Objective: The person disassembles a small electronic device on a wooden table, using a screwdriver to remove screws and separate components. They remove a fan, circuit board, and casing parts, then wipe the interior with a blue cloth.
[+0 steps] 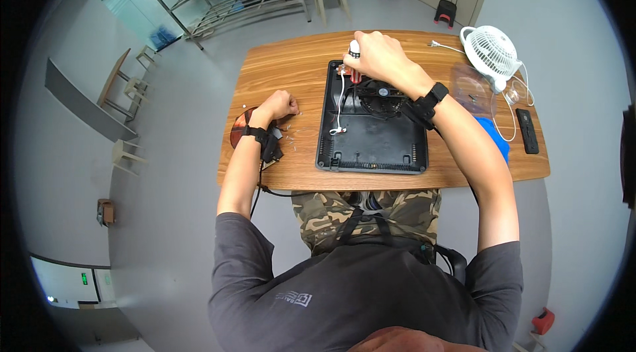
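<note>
R hand (383, 59) clenched round screwdriver (356, 77), approx upright by red PCB (344, 69) at far-L corner of open black housing (377, 140) on wood table (271, 63), L hand (281, 105) curled near loose screws (291, 138) (can't tell if pinching any): off-axis push could skid tip into PCB or white wire (341, 103).

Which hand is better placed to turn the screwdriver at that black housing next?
Probably the right hand: it grips the screwdriver above the black housing. The left hand is curled at the table, left of the housing, away from the tool.
</note>
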`<state>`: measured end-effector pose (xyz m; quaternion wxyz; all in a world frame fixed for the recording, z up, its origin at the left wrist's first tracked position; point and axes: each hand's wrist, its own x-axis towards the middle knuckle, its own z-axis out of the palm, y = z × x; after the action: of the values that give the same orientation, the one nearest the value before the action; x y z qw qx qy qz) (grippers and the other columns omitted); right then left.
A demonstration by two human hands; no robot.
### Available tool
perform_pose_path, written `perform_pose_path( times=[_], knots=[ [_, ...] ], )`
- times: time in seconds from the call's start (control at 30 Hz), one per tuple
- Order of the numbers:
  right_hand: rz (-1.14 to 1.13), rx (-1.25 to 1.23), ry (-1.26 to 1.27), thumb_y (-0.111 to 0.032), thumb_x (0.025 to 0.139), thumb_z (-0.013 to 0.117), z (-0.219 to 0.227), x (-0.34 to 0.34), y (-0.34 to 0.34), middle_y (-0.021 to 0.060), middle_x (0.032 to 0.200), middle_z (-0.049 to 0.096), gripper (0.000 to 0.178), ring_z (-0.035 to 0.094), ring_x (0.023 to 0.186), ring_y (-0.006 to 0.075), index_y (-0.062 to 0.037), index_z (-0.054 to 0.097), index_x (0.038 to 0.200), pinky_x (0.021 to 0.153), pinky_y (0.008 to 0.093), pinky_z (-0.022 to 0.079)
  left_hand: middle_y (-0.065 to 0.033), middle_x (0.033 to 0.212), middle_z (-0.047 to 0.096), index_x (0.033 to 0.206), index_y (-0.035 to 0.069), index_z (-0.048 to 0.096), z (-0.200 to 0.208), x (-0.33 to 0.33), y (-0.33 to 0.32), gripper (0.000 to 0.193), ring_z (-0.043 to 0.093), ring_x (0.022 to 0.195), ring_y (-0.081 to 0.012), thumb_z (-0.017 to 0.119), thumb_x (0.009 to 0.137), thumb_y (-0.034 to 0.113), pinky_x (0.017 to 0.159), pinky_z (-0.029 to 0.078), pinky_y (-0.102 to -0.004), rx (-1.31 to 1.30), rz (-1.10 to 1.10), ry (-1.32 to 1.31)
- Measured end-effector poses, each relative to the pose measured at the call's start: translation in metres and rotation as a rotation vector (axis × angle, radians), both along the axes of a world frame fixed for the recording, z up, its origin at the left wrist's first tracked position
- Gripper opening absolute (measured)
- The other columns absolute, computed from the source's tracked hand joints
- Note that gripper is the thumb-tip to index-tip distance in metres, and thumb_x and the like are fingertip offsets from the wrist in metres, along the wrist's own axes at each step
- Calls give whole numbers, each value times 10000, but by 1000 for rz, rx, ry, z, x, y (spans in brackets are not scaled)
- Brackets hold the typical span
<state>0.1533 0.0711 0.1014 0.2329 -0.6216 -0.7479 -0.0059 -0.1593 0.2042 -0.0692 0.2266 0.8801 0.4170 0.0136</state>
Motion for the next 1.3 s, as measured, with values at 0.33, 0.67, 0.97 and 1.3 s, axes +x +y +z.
perform_pose_path(
  times=[0.33,0.67,0.97,1.3],
  knots=[
    [-145,-111,-113,-446,869,646,30,51,-15,252,879,727,506,720,878,419,40,709,994,808,491,580,-159,831,746,881,43,779,29,8,1,120,709,764,-290,746,816,139,737,555,-379,25,40,34],
    [-316,-452,-248,-552,803,652,20,165,-44,247,863,732,565,721,855,402,-3,778,852,821,459,575,-175,842,738,897,22,759,55,76,-2,176,716,804,-320,774,823,181,746,555,-396,185,-172,-79],
    [-429,-789,-154,-577,831,635,-76,208,-57,209,985,748,590,721,905,355,-36,771,1023,802,464,555,-157,861,733,955,14,741,83,124,-33,245,709,823,-292,814,799,188,764,554,-389,97,-254,-164],
    [-426,-866,61,-539,800,707,-106,202,-55,149,917,748,556,703,814,271,-21,772,989,732,392,547,-163,1049,733,1064,26,737,58,172,-43,337,686,1025,-326,811,789,207,910,540,-408,230,-400,-108]
  ],
)
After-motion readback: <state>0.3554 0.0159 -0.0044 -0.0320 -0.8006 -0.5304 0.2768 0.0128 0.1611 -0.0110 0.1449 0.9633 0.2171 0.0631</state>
